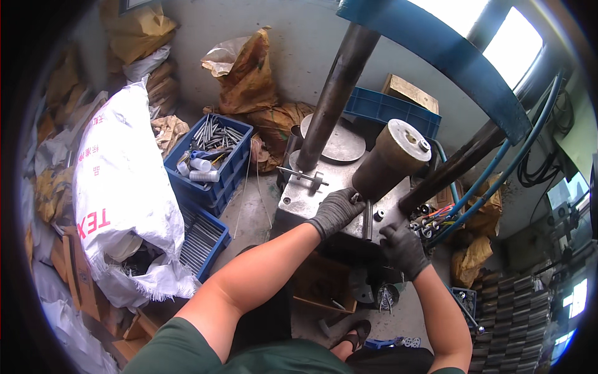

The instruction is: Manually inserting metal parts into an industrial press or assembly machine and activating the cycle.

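My left hand [336,212], in a dark grey glove, is closed at the foot of a large dark metal cylinder [387,163] with a pale round top. What its fingertips pinch is too small to make out. Just right of it, a slim metal rod [367,222] reaches over the front edge of the machine's steel base plate [305,198]. My right hand [405,250], gloved alike, is curled closed beside that edge; anything inside it is hidden. A small metal collar [379,215] sits on the plate between the hands. Left of them lies a thin rod with a round hub [316,181].
Thick steel columns [339,93] rise from the base to a blue crossbeam [448,56]. Blue hoses [492,177] run down on the right. Stacked blue crates [215,187] with metal pins and a big white sack [128,187] stand left. A cardboard box [317,283] lies below.
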{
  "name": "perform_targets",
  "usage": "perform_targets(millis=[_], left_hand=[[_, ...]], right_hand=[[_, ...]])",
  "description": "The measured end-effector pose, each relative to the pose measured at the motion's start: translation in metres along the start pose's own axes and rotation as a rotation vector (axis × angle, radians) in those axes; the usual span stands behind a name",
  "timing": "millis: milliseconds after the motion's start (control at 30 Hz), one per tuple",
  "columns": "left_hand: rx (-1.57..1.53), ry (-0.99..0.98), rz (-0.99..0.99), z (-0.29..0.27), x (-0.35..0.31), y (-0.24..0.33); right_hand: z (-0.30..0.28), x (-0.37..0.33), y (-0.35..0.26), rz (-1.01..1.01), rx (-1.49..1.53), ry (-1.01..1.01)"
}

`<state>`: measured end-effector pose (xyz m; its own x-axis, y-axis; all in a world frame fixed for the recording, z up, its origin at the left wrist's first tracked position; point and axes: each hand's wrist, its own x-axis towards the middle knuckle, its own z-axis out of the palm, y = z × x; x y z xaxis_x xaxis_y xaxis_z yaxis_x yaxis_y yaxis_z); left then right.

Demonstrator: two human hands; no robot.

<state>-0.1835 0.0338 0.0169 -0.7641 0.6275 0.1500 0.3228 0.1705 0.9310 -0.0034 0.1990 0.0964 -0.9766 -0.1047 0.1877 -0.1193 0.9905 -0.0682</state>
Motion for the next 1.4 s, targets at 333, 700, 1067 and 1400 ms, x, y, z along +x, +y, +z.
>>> perform_targets(millis=[333, 700, 1067, 1400], left_hand=[[-0.090, 0.025, -0.084, -0.006, 0.009, -0.002], [0.255, 0.057, 0.025, -0.011, -0.009, 0.018], [0.420, 0.018, 0.060, 0.003, -0.008, 0.021], [0.252, -0.047, -0.063, 0.006, 0.000, 0.001]], right_hand=[[0.044, 0.088, 0.058, 0.354, -0.147, -0.338], [0.008, 0.065, 0.079, 0.298, 0.127, 0.466], [-0.061, 0.141, 0.120, 0.310, 0.552, 0.870], [-0.076, 0.159, 0.100, 0.456, 0.196, 0.645]])
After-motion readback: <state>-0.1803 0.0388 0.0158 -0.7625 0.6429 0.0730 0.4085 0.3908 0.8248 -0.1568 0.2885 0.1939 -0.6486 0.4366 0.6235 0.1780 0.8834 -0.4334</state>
